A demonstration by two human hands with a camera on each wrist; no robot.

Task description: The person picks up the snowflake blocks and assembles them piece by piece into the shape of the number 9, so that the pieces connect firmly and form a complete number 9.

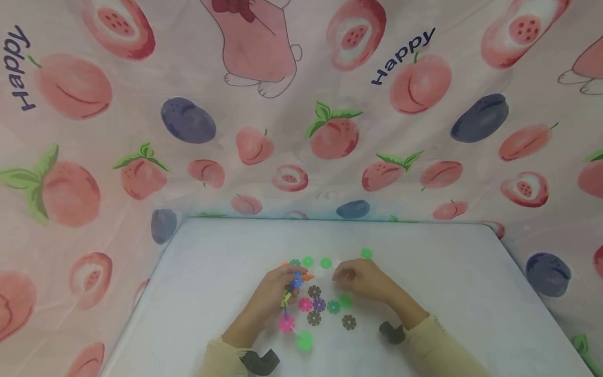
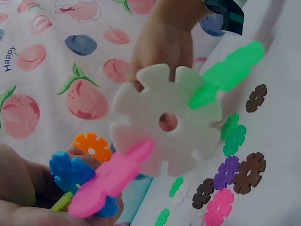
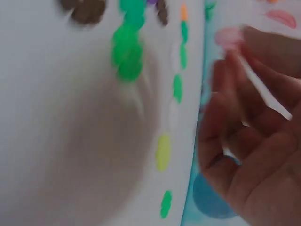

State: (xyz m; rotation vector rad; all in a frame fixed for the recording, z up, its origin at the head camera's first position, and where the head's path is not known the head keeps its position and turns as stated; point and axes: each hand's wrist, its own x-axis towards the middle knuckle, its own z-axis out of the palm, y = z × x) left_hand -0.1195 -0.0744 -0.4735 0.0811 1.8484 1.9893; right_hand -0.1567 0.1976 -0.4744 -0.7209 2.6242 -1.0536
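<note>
My left hand [image 1: 273,288] grips a joined chain of plastic notched flower discs above the table. In the left wrist view, its blue disc [image 2: 70,172] lies at the fingers, with an orange disc [image 2: 91,147] beside it. A pink disc [image 2: 115,176] links on to a large white disc [image 2: 141,106], and a green disc [image 2: 230,70] slots into the far edge. Part of a yellow disc [image 2: 62,201] shows below the blue one. My right hand [image 1: 363,280] hovers over the loose discs, fingers loosely bent, with nothing visible in it.
Loose discs lie between and beyond the hands on the white table [image 1: 198,272]: brown [image 1: 349,322], purple [image 1: 319,305], pink [image 1: 305,304] and several green ones [image 1: 326,263]. A yellow disc [image 3: 163,152] lies near the far edge. Fruit-printed cloth [image 1: 292,131] hangs behind.
</note>
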